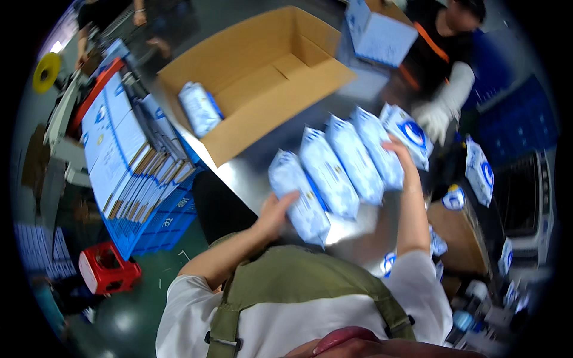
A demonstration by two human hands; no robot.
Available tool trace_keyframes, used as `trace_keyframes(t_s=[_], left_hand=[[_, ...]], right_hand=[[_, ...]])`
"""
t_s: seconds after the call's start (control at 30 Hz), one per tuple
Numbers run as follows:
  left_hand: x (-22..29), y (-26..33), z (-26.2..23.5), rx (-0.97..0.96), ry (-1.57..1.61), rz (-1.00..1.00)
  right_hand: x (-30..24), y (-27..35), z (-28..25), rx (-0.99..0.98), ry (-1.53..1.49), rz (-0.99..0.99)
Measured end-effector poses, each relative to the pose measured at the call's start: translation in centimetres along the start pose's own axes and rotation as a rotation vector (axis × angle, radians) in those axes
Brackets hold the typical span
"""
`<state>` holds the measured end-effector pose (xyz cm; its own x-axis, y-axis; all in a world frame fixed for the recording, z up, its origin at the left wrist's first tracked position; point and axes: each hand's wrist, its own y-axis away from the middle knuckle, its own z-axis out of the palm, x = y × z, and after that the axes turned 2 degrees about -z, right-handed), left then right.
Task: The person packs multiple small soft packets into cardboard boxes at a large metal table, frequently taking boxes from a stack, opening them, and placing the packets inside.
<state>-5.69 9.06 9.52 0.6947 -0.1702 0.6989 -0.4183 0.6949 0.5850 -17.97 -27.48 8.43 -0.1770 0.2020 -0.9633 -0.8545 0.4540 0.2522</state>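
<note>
- L hand (276, 213), R hand (403, 156): grips are clasping row of 4 packs (329, 173) by outer sides.
- Packs are prob. feeling soft, slick; mid-sides are likely offering best hold.

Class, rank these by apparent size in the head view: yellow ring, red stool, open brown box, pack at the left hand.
1. Open brown box
2. Pack and red stool: too alike to rank
3. Yellow ring
</note>
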Motion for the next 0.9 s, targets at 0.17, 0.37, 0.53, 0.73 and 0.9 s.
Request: trace_keyframes(t_s=[0.17,0.37,0.53,0.73,0.9], left_hand=[[1.5,1.2,1.3,-0.022,-0.164,0.759],[17.4,-1.4,0.4,0.024,-0.159,1.306],[22.7,-7.5,-7.1,0.784,-0.558,0.747],[15.7,-6.5,-6.4,0.692,-1.548,0.790],[16.4,-1.2,-11.6,0.268,-1.810,0.769]], right_hand=[[-3.4,4.4,-2.7,0.163,-0.249,-0.466],[-16.7,-4.1,-0.8,0.318,-0.129,-1.049],[-18.2,-19.4,12.3,0.017,0.252,-0.792],[-7.0,-22.7,15.4,0.270,1.461,-0.649],[-5.2,-7.2,14.9,0.005,1.145,-0.757]])
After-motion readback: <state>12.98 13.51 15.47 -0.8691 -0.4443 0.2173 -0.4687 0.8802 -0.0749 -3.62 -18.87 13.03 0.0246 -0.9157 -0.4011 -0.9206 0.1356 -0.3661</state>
